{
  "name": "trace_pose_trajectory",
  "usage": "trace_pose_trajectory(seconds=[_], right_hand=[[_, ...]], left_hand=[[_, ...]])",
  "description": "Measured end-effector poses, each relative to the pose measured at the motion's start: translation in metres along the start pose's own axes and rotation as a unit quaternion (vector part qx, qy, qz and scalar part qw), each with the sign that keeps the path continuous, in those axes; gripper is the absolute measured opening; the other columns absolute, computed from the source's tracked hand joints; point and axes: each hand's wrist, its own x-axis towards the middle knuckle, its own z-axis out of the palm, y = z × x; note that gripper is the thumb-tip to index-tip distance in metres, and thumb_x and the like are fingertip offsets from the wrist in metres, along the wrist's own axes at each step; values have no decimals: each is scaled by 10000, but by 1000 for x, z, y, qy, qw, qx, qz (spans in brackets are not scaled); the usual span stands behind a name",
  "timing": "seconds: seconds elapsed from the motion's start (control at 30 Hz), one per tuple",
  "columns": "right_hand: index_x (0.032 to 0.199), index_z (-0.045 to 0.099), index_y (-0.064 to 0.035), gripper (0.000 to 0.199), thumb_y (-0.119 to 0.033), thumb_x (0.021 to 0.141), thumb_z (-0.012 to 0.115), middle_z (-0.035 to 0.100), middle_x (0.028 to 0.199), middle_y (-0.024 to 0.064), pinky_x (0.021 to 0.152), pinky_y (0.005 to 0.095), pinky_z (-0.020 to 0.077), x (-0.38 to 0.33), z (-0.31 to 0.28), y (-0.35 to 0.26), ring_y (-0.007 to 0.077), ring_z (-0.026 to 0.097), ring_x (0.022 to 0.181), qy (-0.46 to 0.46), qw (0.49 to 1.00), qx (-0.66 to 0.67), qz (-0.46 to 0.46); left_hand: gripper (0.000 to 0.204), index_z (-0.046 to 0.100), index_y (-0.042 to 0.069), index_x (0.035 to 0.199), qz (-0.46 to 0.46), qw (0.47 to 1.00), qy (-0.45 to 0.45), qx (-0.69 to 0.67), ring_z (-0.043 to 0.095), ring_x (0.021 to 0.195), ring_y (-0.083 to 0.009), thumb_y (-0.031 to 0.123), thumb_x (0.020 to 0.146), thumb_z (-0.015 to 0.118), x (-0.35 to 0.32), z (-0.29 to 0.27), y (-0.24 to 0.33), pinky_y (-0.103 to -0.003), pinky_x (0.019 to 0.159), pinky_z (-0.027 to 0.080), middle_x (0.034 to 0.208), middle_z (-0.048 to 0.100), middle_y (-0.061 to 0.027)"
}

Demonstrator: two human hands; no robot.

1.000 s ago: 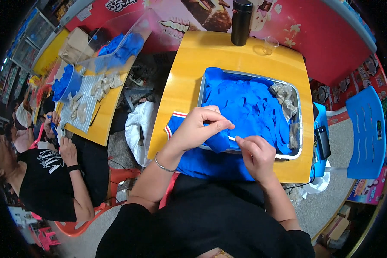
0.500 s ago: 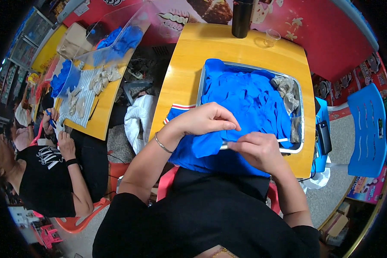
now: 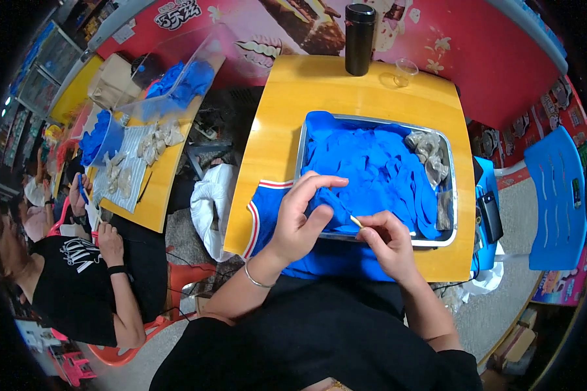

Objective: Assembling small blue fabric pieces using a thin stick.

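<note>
My left hand (image 3: 303, 218) is raised at the tray's near left side, fingers curled round a limp blue piece (image 3: 329, 197). Beside it, my right hand (image 3: 388, 244) pinches a thin cream-coloured stick (image 3: 356, 221) whose tip points to the blue piece. Beyond both hands a metal tray (image 3: 451, 195) holds a heap of similar blue pieces (image 3: 372, 156), thin and soft-looking. Several greyish-beige bundles (image 3: 429, 156) lie along its right side. Blue cloth with red-and-white striped trim (image 3: 267, 205) hangs over the table's near edge and my lap.
On the yellow table (image 3: 300, 85), a black bottle (image 3: 359, 39) and a clear cup (image 3: 406, 72) stand at the back. A blue chair (image 3: 556, 202) is at right. A co-worker (image 3: 78, 280) sits at left by another table with blue pieces in a clear bin (image 3: 189, 78).
My left hand has turned and lifted, fingers more spread, now with a blue piece in it. My right hand has dropped slightly, and the stick tip has come to the blue piece.
</note>
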Motion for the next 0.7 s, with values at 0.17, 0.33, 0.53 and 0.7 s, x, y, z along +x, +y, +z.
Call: trace_pose_trajectory(seconds=[0.17,0.33,0.53,0.7], right_hand=[[1009,617,33,142,8,878,569,659,876,98,692,250,500,-5,6,9,126,630,773,32,996,-60,-56],[1011,621,25,153,28,865,575,654,892,109,690,249,502,-13,5,22,137,637,774,39,995,-12,-91],[990,567,14,136,59,863,550,604,875,100,693,242,492,-4,20,6,137,617,776,30,996,-13,-84],[1005,582,11,129,22,879,557,624,872,91,677,238,491,0,28,-5,129,620,761,33,995,-49,-75]], left_hand=[[302,645,13,961,-82,994,61,-33,536,733,-111,300,926,558,-5,3,-1,-230,684,418,855,631,-64],[387,656,2,940,-100,970,76,-209,556,723,-78,381,901,588,-14,4,-13,-205,659,421,873,672,-67],[346,663,12,912,-80,958,116,-248,579,755,-65,353,895,607,-16,8,-4,-191,675,430,876,686,-72],[328,665,14,899,-110,961,95,-234,569,725,-60,337,898,609,-17,6,-6,-194,656,431,843,682,-63]])
